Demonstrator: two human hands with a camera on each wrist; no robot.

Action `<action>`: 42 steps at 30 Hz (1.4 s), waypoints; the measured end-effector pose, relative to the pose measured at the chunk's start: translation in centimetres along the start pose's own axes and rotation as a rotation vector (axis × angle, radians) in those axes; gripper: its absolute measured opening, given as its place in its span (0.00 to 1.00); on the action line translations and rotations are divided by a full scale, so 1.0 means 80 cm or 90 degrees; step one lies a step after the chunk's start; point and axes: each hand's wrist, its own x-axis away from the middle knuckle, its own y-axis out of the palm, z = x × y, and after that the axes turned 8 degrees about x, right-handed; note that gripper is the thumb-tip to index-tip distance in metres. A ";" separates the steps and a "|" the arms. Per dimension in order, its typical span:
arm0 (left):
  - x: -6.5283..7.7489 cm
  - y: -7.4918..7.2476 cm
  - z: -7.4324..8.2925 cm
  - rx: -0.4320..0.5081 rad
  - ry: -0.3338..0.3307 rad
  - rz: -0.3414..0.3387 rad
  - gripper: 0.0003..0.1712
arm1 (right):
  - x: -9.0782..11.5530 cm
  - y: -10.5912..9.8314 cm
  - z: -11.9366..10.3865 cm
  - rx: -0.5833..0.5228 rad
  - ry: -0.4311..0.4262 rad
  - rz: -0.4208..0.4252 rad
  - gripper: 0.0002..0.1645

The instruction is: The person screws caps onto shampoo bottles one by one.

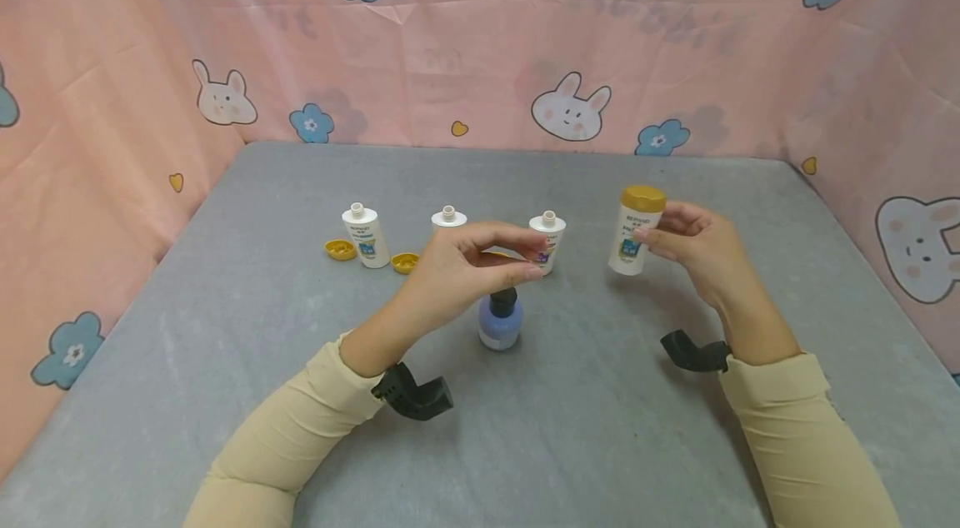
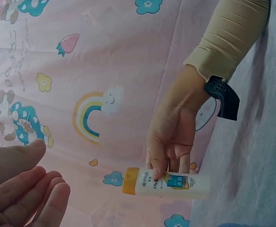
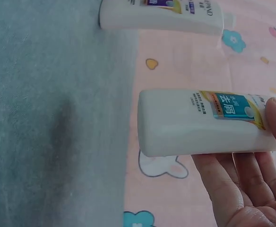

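Observation:
My right hand (image 1: 701, 249) holds a white shampoo bottle (image 1: 628, 241) with its gold cap (image 1: 643, 198) on, upright and raised off the table. In the right wrist view, the thumb lies on one side of that bottle (image 3: 185, 125) and the fingers on the other. My left hand (image 1: 476, 266) hovers nearer the middle with thumb and fingers apart, and nothing is between them in the left wrist view. Behind its fingertips stands a capless white bottle (image 1: 550, 230), partly hidden. Below that hand is a small blue-violet bottle (image 1: 500, 324) with a black top.
Two more capless white bottles stand to the left, one at the far left (image 1: 366, 238) and one mostly behind my left hand (image 1: 448, 217). Gold caps lie beside them, one at left (image 1: 341, 250) and another (image 1: 405, 263) nearer the middle. A pink patterned curtain (image 1: 480, 45) surrounds the grey table (image 1: 562, 428).

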 end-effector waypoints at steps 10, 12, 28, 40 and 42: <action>-0.001 -0.003 0.001 -0.017 -0.008 0.018 0.16 | -0.009 -0.005 0.015 -0.008 0.018 0.013 0.14; -0.001 -0.003 0.001 -0.018 -0.015 0.023 0.16 | -0.010 -0.005 0.017 -0.019 0.018 0.011 0.13; 0.000 -0.004 0.001 -0.015 -0.018 0.027 0.16 | -0.016 -0.009 0.026 0.005 0.061 0.014 0.13; -0.001 -0.003 0.001 -0.018 -0.017 0.029 0.15 | -0.021 -0.009 0.032 0.032 0.102 -0.004 0.17; -0.001 -0.003 0.000 -0.021 -0.022 0.031 0.15 | -0.020 -0.009 0.032 0.026 0.096 -0.008 0.16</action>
